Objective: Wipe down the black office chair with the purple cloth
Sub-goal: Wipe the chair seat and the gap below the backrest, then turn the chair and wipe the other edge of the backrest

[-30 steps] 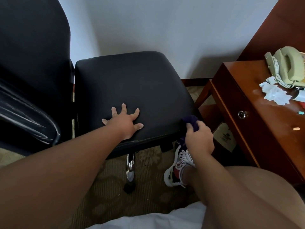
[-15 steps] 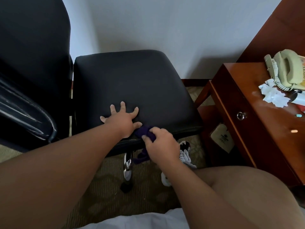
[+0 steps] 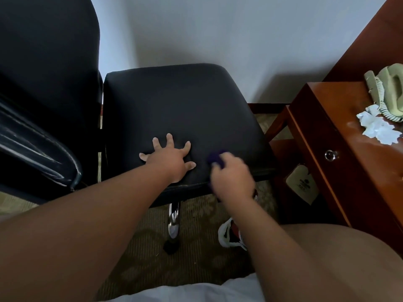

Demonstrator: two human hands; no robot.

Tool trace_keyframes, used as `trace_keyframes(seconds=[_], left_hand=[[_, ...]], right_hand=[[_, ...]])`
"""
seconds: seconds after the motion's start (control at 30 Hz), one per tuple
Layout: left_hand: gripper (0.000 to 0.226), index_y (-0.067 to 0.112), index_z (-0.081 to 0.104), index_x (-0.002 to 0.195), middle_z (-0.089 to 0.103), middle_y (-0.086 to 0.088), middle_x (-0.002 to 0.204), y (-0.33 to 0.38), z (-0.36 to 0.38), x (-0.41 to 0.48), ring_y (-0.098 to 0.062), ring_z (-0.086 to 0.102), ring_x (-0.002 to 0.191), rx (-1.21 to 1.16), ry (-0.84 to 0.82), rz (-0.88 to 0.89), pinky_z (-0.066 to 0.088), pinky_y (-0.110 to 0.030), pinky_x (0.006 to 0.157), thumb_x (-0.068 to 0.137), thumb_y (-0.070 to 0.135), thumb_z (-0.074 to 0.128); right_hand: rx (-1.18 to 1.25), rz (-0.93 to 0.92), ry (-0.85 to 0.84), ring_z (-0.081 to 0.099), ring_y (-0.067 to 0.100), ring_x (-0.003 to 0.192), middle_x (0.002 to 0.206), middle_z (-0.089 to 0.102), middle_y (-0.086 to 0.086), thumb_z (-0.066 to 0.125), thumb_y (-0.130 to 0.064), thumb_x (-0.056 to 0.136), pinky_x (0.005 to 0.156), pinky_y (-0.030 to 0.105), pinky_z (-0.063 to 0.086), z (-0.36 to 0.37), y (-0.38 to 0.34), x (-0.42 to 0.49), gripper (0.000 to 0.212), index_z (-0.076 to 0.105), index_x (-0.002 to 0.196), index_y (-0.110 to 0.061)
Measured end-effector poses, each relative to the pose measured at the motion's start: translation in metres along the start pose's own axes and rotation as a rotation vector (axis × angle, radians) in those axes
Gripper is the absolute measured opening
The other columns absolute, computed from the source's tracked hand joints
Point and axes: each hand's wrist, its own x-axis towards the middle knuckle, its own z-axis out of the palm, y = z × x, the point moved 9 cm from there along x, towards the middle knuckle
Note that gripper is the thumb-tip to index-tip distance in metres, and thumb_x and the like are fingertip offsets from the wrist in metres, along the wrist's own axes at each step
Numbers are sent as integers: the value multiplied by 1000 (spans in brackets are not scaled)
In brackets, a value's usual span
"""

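Note:
The black office chair's seat [image 3: 174, 105] fills the middle of the view, with its tall backrest [image 3: 48, 57] at the left and an armrest [image 3: 32, 153] below that. My left hand [image 3: 169, 159] rests flat on the near part of the seat, fingers spread. Just to its right, my right hand [image 3: 232, 177] grips the bunched purple cloth [image 3: 214, 158] against the seat's front edge. Only a small part of the cloth shows above my fingers, and my right hand is blurred.
A wooden desk [image 3: 349, 171] with a drawer knob [image 3: 330, 154] stands close on the right, carrying a phone [image 3: 390, 90] and crumpled tissue [image 3: 379, 129]. A chrome chair leg [image 3: 173, 219] and my shoe [image 3: 231, 234] are on the carpet below. A wall lies behind the chair.
My right hand swept the cloth left along the seat's front edge to beside my left hand, then back a little to the right. My left hand stayed put.

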Motion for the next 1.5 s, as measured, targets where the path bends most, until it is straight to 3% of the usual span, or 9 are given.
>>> trace_keyframes(seconds=[0.07,0.17,0.33,0.57,0.8,0.87,1.0,1.2,1.5], left_hand=[[66,52,-1,155,-19,-5,166,0,-1,-1,-44,-15,150,1,-23,-1,17,-77,109,103,52,39],[64,51,-2,155,-19,-5,166,-2,0,-4,-43,-15,150,-9,-20,16,15,-77,110,104,52,37],[57,51,9,155,-13,0,167,-9,-1,-10,-37,-15,152,-138,39,84,8,-72,114,104,55,33],[41,39,46,146,18,5,166,-50,-10,-56,-18,6,154,-354,298,147,1,-50,124,105,39,42],[108,47,1,156,-11,-1,167,-83,25,-81,-31,-10,153,-38,131,112,-4,-59,120,75,74,66],[106,44,1,157,-8,-7,168,-80,27,-74,-38,-6,153,33,138,104,2,-61,121,78,68,68],[96,40,4,158,-3,-12,167,-75,28,-67,-44,-1,151,95,148,73,5,-63,120,86,60,64],[94,44,5,157,-3,-9,168,-79,30,-65,-41,-3,152,52,158,85,1,-66,119,86,61,64],[98,45,7,156,-1,-7,168,-82,34,-63,-39,-2,152,6,221,115,0,-65,119,82,65,66]], right_hand=[[-77,-159,-94,56,22,87,100,52,-1,50,-40,100,69,33,41,30,-34,-26,18,56,110,-26],[-45,-194,-92,53,16,82,98,52,-5,48,-42,102,67,33,42,34,-39,-36,19,56,112,-28],[-6,-52,-9,63,20,94,108,62,-5,53,-48,96,81,40,55,5,-3,-13,27,58,121,-37],[79,63,98,59,18,87,106,59,-3,52,-46,99,70,35,50,-10,26,-12,27,57,124,-36],[106,-50,71,58,18,86,103,56,-2,53,-44,100,75,42,55,10,-3,-42,19,60,112,-31],[111,-77,10,60,20,91,104,55,-2,54,-45,99,80,44,56,27,-17,-56,20,60,113,-31],[111,-160,-97,53,12,89,109,53,-6,54,-42,101,74,32,47,65,-58,-90,28,58,127,-32],[-106,-292,-57,58,15,92,108,54,-8,53,-42,100,67,30,41,62,-67,-93,22,57,121,-35],[163,84,21,62,16,81,91,63,-7,59,-42,96,75,47,58,22,8,-56,11,60,97,-32]])
